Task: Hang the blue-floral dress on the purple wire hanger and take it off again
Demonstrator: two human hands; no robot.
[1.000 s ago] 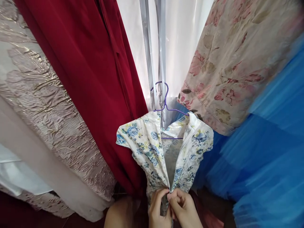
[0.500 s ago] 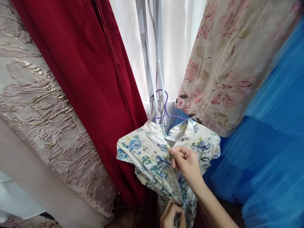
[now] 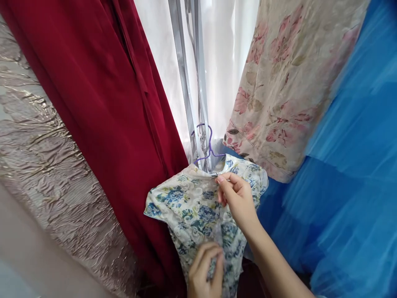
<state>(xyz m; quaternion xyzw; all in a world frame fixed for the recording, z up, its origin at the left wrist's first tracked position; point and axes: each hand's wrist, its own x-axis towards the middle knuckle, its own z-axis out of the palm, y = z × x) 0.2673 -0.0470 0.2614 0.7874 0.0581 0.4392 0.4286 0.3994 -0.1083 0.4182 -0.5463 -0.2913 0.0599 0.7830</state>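
A white dress with blue and green flowers [image 3: 186, 211] hangs on a purple hanger [image 3: 211, 145], its zip side facing me. At the top of the neckline, my right hand [image 3: 237, 196] pinches the zipper pull between thumb and forefinger; the pull is mostly covered by the fingertips. Lower down, my left hand [image 3: 203, 269] is in front of the middle of the dress, fingers and thumb curled toward each other. Motion smears its fingertips, so I cannot make out whether fabric is between them. Above the hands, the two edges of the dress back meet at the neckline.
A long dark red garment [image 3: 93, 107] hangs to the left, with a shiny textured pinkish cloth [image 3: 62, 178] beside it. White curtain [image 3: 217, 62] and grey straps [image 3: 182, 70] are behind the hanger. On the right hang a beige cloth with pink flowers [image 3: 276, 82] and blue tulle [image 3: 350, 165].
My right hand has moved up to the neckline, and the gap in the dress back has closed. My left hand has risen from the lower dress. The view has shifted slightly.
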